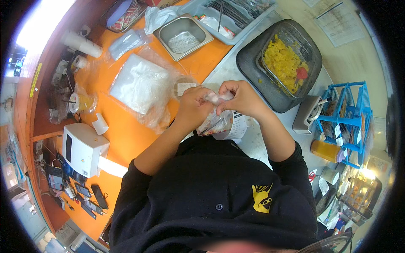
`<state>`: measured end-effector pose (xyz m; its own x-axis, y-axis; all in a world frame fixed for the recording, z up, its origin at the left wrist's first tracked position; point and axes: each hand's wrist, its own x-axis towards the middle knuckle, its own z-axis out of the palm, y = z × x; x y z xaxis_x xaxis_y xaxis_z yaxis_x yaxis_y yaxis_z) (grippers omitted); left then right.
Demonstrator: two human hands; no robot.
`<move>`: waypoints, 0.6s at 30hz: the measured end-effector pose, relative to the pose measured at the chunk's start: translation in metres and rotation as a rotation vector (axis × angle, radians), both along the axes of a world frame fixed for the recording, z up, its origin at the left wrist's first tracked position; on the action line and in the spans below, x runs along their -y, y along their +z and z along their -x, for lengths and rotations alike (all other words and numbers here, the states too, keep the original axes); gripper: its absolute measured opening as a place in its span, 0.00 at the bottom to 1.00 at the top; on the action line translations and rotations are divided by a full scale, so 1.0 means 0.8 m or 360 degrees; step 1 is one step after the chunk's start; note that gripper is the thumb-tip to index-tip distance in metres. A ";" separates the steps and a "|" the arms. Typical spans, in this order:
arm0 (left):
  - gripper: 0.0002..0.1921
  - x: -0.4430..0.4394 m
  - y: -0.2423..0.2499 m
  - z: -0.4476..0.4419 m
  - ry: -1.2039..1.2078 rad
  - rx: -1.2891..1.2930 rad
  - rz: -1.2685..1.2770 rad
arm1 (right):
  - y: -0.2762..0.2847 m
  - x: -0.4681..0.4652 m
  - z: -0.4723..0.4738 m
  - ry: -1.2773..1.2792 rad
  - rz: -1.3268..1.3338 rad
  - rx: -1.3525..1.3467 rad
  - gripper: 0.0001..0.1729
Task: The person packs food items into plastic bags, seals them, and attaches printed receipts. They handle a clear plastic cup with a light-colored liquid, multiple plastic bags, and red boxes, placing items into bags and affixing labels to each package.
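Note:
Close to my body, my left hand (198, 102) and my right hand (242, 99) both grip the gathered top of a clear plastic bag (218, 121). Its neck bunches up between my fingers. Inside the bag, printed packaging shows through, though the contents cannot be told exactly. A paper with printed writing (239, 125) is at the bag's right side. Just beyond my left hand lies a roll of clear tape (180, 87), partly hidden. A stack of clear plastic bags (142, 83) rests on the orange table to the left.
A steel pan (206, 34) stands at the far edge, beside a plastic bin (235, 39). At right are a black tray (250, 63) with a container of yellow food (281, 63) and a blue rack (348, 120). A white label printer (84, 148) sits at left, near several phones (83, 190).

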<state>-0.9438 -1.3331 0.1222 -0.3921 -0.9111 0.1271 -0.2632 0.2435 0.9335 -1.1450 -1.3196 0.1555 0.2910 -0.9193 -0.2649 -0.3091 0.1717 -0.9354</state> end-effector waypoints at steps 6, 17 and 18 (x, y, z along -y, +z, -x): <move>0.11 -0.005 0.003 0.008 -0.0073 -0.0151 -0.0378 | -0.010 -0.002 0.020 0.0033 -0.0184 0.0673 0.11; 0.34 0.041 -0.005 -0.018 -0.0471 -0.1417 -0.1750 | -0.052 0.186 0.012 0.0034 0.0615 -0.0461 0.15; 0.36 0.042 -0.003 -0.016 -0.0465 -0.1411 -0.1740 | -0.061 0.218 -0.004 0.0027 0.0614 -0.0629 0.14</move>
<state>-0.9308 -1.3664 0.1199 -0.7422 -0.6116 -0.2740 0.4264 -0.7464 0.5110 -1.1419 -1.4942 0.1063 0.2531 -0.9674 -0.0020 -0.6493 -0.1684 -0.7417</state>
